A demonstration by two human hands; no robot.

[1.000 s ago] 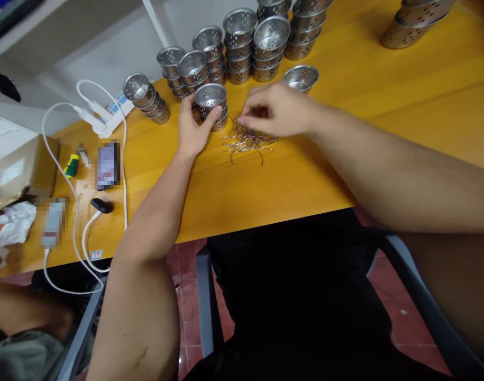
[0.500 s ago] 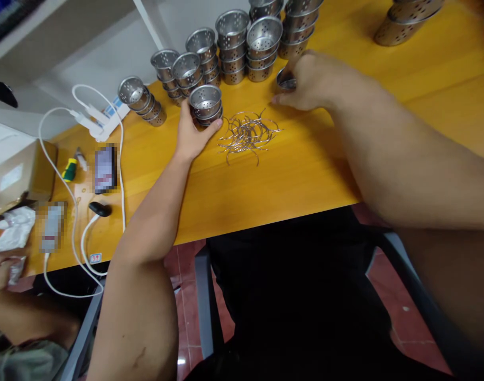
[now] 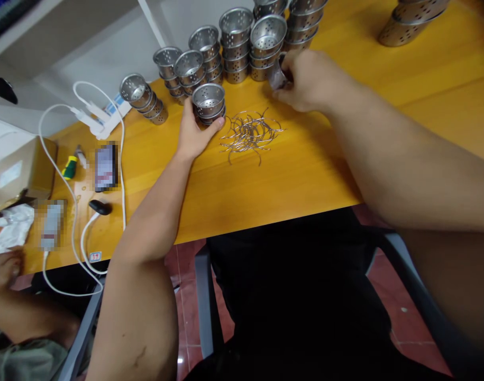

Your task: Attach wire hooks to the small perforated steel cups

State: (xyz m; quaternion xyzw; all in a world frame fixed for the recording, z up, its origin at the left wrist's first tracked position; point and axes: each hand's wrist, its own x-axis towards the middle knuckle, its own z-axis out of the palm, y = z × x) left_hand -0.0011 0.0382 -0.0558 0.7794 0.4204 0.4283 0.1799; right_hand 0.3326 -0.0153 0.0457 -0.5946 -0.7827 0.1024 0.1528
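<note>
My left hand (image 3: 197, 132) curls round a short stack of perforated metal cups (image 3: 208, 100), thumb at its right side and fingers at its left. Off to the right, my right hand (image 3: 305, 79) grips a single perforated metal cup (image 3: 279, 76), tilted and partly covered by the fingers. On the table between the hands lies a tangled heap of thin curved metal wires (image 3: 249, 132). Just behind the hands stand several taller stacks of the same cups (image 3: 236, 47).
Another cup stack (image 3: 404, 26) stands at the far right. To the left are a leaning cup stack (image 3: 146, 100), a power strip (image 3: 110, 119) with white cables, a phone (image 3: 106, 166), a green-yellow screwdriver (image 3: 70, 168) and a cardboard box (image 3: 25, 172). Another person's hand (image 3: 3, 270) rests at the left edge.
My right hand has lifted and tilted its cup, bringing it slightly left towards the stacks. My left hand stays on its stack. The other person's hand has drawn back from a clear plastic piece.
</note>
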